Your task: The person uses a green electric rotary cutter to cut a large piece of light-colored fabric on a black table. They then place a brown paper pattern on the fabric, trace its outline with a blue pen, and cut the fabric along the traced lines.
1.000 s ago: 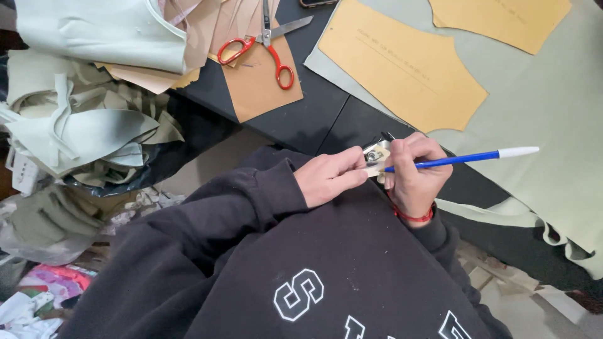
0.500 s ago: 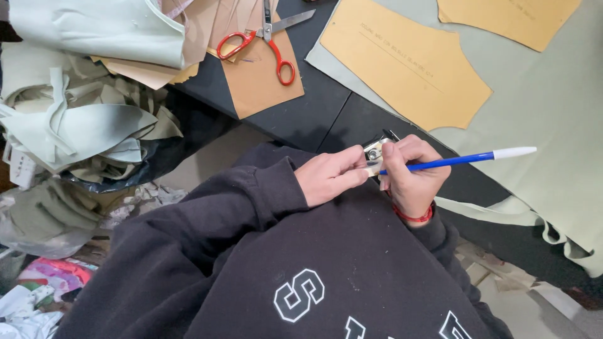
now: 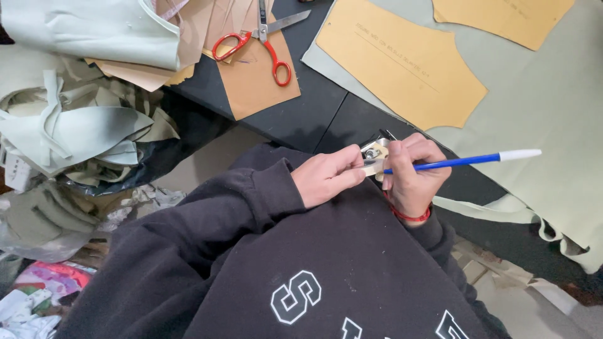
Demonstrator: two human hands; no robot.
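Fingers of left hand pinch a small metal sharpener at the black table edge. Right hand grips blue pen, tip at sharpener. Red scissors and paper pattern lie well apart on the table.

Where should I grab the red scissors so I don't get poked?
Hold the red scissors by the two red loop handles, coming from the near side. The handles point toward the person, while the metal blades point away to the table's far edge.
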